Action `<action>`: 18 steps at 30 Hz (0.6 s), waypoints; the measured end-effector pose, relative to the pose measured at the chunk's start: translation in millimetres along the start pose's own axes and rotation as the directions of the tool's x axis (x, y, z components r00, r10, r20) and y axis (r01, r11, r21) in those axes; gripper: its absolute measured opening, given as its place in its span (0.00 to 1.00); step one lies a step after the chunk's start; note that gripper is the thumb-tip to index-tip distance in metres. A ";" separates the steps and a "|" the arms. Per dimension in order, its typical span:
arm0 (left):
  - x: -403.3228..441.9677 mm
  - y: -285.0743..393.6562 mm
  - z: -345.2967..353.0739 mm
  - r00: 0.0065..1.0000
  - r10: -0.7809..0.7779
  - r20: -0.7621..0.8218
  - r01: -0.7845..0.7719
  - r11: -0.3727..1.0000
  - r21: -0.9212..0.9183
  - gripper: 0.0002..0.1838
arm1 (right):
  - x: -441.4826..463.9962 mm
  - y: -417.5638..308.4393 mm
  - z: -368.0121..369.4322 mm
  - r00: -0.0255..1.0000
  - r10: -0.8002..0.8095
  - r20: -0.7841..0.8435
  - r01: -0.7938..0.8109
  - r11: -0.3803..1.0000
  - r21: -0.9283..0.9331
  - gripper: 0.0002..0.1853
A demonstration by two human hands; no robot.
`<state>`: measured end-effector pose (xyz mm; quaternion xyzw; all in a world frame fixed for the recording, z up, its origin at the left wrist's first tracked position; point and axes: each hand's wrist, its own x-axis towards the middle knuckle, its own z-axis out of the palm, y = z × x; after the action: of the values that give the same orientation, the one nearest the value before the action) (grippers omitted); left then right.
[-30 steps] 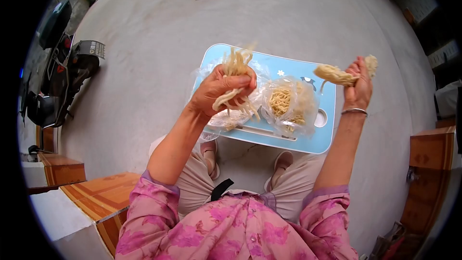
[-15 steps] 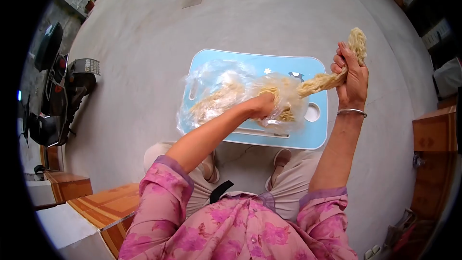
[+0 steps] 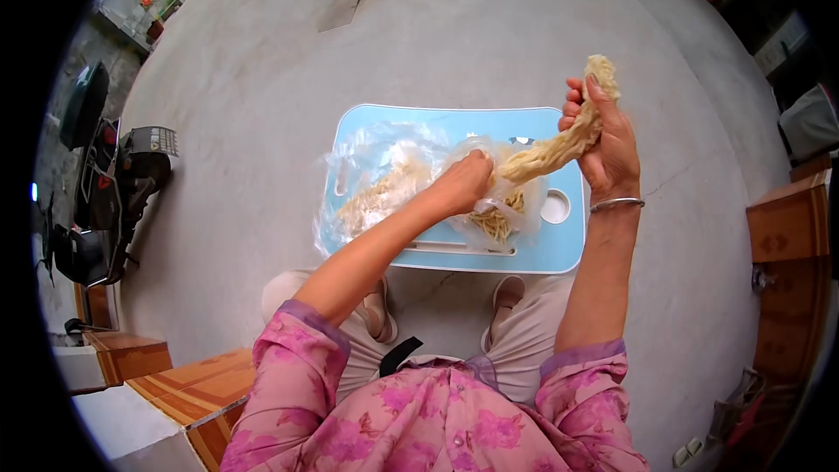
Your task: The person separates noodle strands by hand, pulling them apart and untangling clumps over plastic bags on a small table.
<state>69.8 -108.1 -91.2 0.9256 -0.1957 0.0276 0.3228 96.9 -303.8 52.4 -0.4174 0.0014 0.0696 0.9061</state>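
My right hand (image 3: pixel 610 144) is closed around a long, twisted bundle of pale yellow noodles (image 3: pixel 551 156), raised above the right side of a small blue table (image 3: pixel 454 260). The bundle's top sticks out over my thumb, and its lower end slopes down to the mouth of a clear plastic bag (image 3: pixel 530 225). My left hand (image 3: pixel 470 180) grips this bag near its opening, fingers curled and partly hidden. More noodles (image 3: pixel 495 224) lie inside the bag. Left of it, a second clear bag (image 3: pixel 354 157) is spread on the table, holding pale, floury-looking strands (image 3: pixel 384 192).
The table has a round recess (image 3: pixel 555 206) at its right and a slot along the near edge. Around it is grey concrete floor (image 3: pixel 253 96). A motorbike (image 3: pixel 109 183) stands at far left, wooden furniture (image 3: pixel 791 245) at right, and an orange-topped step (image 3: pixel 192 385) at lower left.
My right hand has moved left and slightly lower with the noodle bundle, which now hangs less stretched. My left hand has shifted up a little at the bag's mouth, showing more noodles inside.
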 end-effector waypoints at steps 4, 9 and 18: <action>-4.0 34.7 -83.1 0.979 -0.178 0.103 0.198 0.950 -0.240 0.11 | -2.2 14.6 13.1 0.987 0.133 0.093 -0.132 0.991 -0.016 0.20; -19.4 55.7 -128.9 0.992 -0.123 0.002 0.095 0.753 -0.651 0.15 | -10.5 47.3 43.9 0.955 0.252 0.156 -0.259 0.966 0.027 0.22; -42.7 39.3 -127.3 0.976 -0.213 -0.048 0.126 0.727 -0.676 0.11 | -15.0 80.0 66.0 0.933 0.304 0.191 -0.281 0.950 -0.139 0.21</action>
<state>25.1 -44.0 24.9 0.7587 -0.0871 -0.0175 0.6454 68.1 -204.4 35.9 -0.4517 -0.0361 0.2475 0.8564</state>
